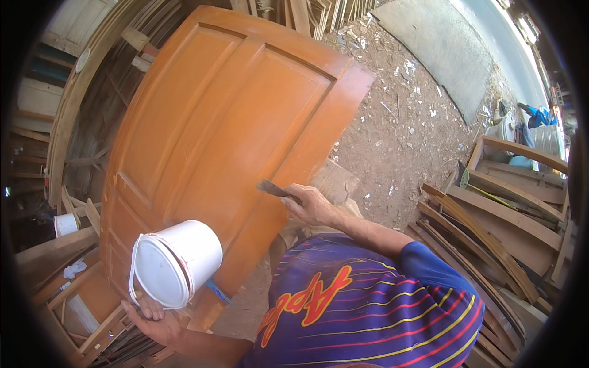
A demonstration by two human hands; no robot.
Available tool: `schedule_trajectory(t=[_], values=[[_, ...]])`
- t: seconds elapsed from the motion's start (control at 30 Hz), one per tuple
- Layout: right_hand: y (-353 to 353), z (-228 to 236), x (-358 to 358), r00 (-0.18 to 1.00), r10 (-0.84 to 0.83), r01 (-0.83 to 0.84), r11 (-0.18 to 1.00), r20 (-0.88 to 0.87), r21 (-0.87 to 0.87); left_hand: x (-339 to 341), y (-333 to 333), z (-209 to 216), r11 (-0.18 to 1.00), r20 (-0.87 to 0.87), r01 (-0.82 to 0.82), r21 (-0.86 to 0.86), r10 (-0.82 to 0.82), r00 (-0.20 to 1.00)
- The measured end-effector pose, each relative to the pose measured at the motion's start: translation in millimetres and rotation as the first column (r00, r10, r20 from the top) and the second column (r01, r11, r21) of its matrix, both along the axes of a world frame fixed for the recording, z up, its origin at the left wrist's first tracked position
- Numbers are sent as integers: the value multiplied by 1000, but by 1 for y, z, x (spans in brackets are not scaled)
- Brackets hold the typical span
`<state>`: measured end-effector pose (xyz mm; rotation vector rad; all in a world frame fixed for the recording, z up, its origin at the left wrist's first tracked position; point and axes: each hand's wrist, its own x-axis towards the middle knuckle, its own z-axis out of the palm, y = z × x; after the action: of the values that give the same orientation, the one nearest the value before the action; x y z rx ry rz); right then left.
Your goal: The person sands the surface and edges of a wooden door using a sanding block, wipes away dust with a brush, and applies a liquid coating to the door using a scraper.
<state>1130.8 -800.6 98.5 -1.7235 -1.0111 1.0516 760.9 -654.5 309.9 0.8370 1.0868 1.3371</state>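
A brown-orange panelled wooden door (221, 135) lies flat in front of me. On its near left part a white plastic bucket (202, 248) stands with a white lid (159, 273) and a thin handle. At the lid's near edge, my left hand (154, 322) has its fingers curled against the rim. My right hand (310, 205) is closed round a putty knife (271, 188), whose flat blade points left over the door's near right side. A blue-handled brush or tool (218, 292) lies partly hidden behind the bucket.
Curved wooden frames (503, 208) are stacked to the right. Wood shavings litter the dirt floor (399, 122) beyond the door, near a grey sheet (442, 55). Another small white bucket (65, 225) stands at the left among timber pieces (55, 251).
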Motion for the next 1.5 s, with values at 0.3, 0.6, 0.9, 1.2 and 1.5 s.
schedule_trajectory(t=[0.3,0.6,0.9,1.2,1.5], values=[[-103,-8,194,919,-336,356,932,205,-69,193,6,-37,997,-51,75,-16,-76,996],[-187,-25,247,771,-536,573,819,345,-9,258,2,-74,988,-9,77,-132,-79,997],[-207,-17,209,908,-338,387,902,246,-189,212,34,-125,999,-496,54,-4,-49,867],[-180,-44,267,916,-320,348,934,243,-80,280,-44,-122,673,-713,237,700,679,177],[-144,10,429,884,-467,468,878,-35,102,554,-82,-211,820,-954,552,153,-23,298]])
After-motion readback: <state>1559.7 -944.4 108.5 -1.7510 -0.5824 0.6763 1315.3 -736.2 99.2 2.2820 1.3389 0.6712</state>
